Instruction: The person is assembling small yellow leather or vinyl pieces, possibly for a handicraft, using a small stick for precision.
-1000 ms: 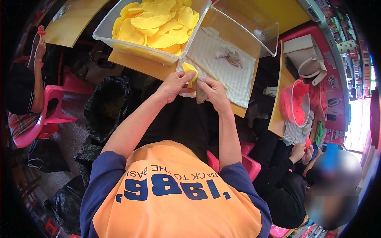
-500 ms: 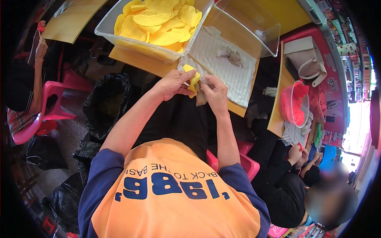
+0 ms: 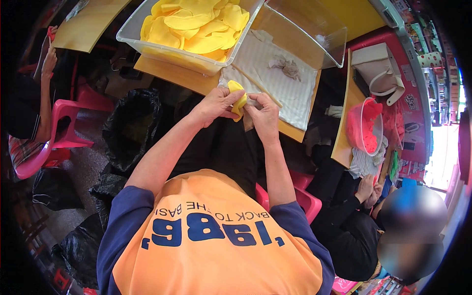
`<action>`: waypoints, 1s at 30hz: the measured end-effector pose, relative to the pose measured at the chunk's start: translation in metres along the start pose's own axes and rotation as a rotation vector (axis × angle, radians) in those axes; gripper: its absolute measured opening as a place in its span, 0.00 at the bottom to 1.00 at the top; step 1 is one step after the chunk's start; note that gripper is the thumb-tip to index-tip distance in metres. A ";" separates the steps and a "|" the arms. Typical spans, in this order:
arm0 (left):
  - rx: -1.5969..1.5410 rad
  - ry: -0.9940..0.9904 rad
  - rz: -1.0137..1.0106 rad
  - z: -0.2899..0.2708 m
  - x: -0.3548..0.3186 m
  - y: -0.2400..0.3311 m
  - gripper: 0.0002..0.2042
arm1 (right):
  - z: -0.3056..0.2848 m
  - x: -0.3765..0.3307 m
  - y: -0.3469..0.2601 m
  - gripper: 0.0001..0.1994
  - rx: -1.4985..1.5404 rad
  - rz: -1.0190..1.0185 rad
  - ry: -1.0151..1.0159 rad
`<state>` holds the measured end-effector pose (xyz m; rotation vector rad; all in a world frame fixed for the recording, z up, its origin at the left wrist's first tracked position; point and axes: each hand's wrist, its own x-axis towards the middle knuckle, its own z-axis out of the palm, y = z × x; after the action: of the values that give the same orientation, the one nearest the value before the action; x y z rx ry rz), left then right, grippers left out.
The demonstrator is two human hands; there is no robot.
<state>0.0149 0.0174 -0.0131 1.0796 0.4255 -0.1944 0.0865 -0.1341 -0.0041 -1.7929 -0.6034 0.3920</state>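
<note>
My left hand (image 3: 215, 106) pinches a soft yellow piece (image 3: 238, 100) between thumb and fingers, its shape curved and its surface smooth. Close against it, my right hand (image 3: 265, 116) has its fingers closed around a small brownish cloth (image 3: 248, 122), part of which hangs below the fingertips. The cloth sits at the right side of the yellow piece; the exact contact between them is hidden by my fingers. Just beyond my hands, a clear plastic bin (image 3: 199, 64) holds a heap of similar flat yellow pieces (image 3: 196, 24).
A white striped towel (image 3: 300, 101) lies on the wooden table with a thin stick (image 3: 255, 86) and a crumpled rag (image 3: 286, 68). A black bag-lined bin (image 3: 130, 130) stands at left. Right, a co-worker sits by a tub of red pieces (image 3: 365, 128). Another person's hands (image 3: 49, 61) show far left.
The yellow piece has turned slightly and shows a rounder, broader face. My right hand has shifted a little lower left. The co-worker at right has moved their head slightly.
</note>
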 end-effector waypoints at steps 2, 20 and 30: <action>0.065 -0.034 0.022 0.000 -0.001 -0.003 0.21 | 0.004 0.000 0.000 0.10 -0.123 0.012 0.111; 0.002 -0.264 -0.263 -0.022 -0.009 0.008 0.25 | -0.012 0.007 -0.008 0.18 0.070 0.283 -0.343; -0.139 -0.156 -0.168 -0.011 -0.014 -0.011 0.23 | 0.021 -0.004 -0.008 0.10 -0.289 0.020 0.164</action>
<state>-0.0039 0.0212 -0.0201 0.8859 0.3834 -0.3894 0.0704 -0.1182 -0.0028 -2.0847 -0.5474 0.1737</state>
